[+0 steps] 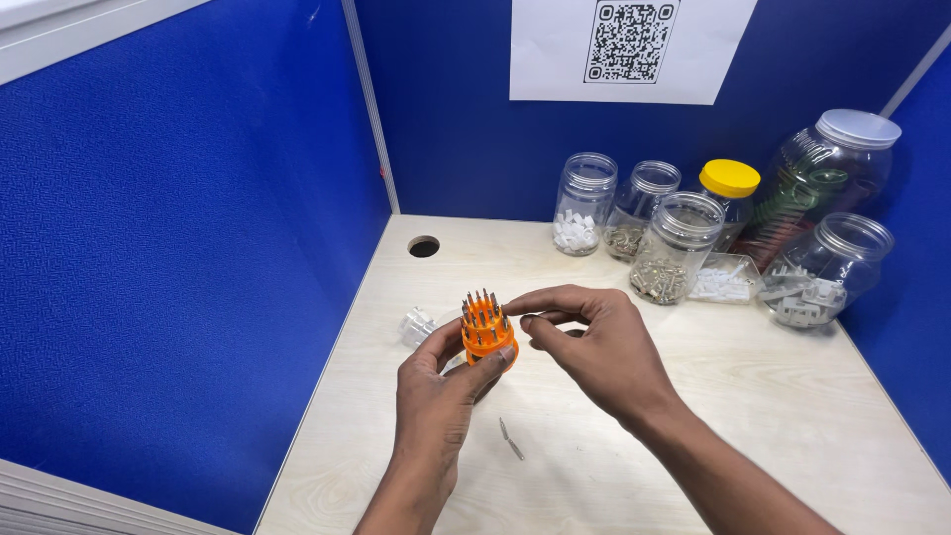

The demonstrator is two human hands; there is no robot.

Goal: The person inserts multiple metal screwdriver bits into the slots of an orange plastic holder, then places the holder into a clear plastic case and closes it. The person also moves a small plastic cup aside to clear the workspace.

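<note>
Two hands meet over the near-left part of the pale wooden table point(753, 396). The left hand point(436, 396) is wrapped around an orange screwdriver bit holder point(487, 332), thumb and fingers clasping its lower body so that it stands upright, the metal bits pointing up and slightly away from the person. The right hand point(594, 347) comes in from the right at the same height, forefinger and thumb drawn together in a pinch just beside the tips of the bits; whether a bit is already nipped between them cannot be told. So the holder lies immediately left of the right hand, its long axis vertical, and the bits are within the pinch's reach.

Below the hands a small metal piece point(511, 439) lies flat on the table, and a clear plastic cap point(417, 325) rests just left of the holder. Well apart at the back stand several clear jars point(684, 248) of small parts, one with a yellow lid point(729, 178).
</note>
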